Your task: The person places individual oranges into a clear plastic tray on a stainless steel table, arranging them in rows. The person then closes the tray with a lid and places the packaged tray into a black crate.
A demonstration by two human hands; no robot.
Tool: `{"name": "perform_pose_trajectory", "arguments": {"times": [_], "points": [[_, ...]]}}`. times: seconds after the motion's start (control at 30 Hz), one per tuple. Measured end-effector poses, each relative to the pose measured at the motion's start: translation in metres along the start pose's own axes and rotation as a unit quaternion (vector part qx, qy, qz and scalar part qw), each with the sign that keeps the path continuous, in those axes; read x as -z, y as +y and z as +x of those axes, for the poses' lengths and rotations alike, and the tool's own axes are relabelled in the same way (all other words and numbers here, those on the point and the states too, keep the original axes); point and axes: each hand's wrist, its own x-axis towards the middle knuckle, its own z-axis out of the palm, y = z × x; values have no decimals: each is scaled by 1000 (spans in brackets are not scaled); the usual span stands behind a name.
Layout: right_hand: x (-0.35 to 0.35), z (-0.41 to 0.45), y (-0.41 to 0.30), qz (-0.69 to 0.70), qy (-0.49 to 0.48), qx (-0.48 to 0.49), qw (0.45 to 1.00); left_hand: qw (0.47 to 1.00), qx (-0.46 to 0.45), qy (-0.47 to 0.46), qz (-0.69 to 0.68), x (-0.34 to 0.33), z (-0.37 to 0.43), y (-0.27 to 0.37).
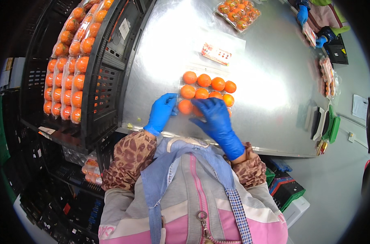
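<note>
On the steel table before me is a clear plastic tray (pixel 207 98) of round orange fruits, apparently persimmons (pixel 204 80), set in rows. My left hand (pixel 162 112), in a blue glove, is at the tray's left edge; its fingertips are partly hidden, so its grip is unclear. Also blue-gloved, my right hand (pixel 214 117) reaches over the nearest row, fingers bent above a fruit (pixel 198 111) that it partly covers. Blur hides whether it grasps that fruit. Just beyond the tray lies a printed label (pixel 217 54) on what looks like a clear plastic lid (pixel 238 45).
A filled fruit pack (pixel 238 13) sits farther back on the steel table (pixel 264 122). At left, a black crate (pixel 102 76) holds upright fruit packs (pixel 70 76). Another person's gloved hands (pixel 303 14) hold a pack (pixel 309 34) at far right. Green-and-black holders (pixel 333 125) stand along the right edge.
</note>
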Motion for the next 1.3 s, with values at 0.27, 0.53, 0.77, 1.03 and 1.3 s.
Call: {"name": "perform_pose_trajectory", "arguments": {"times": [0.27,0.53,0.77,1.03,1.3], "points": [[-16,28,-12,-77,-136,-22,988,999,-21,9,38,6,-1,2],[12,-2,16,554,41,-283,782,990,-136,-22,22,-11,-26,39],[7,-13,8,444,102,-205,866,957,-175,-61,223,-50,-39,61],[4,-13,8,607,22,-337,720,966,-91,-80,230,-41,-29,58],[-9,-9,18,580,-104,-368,719,847,-309,-12,431,-46,-33,60]]}}
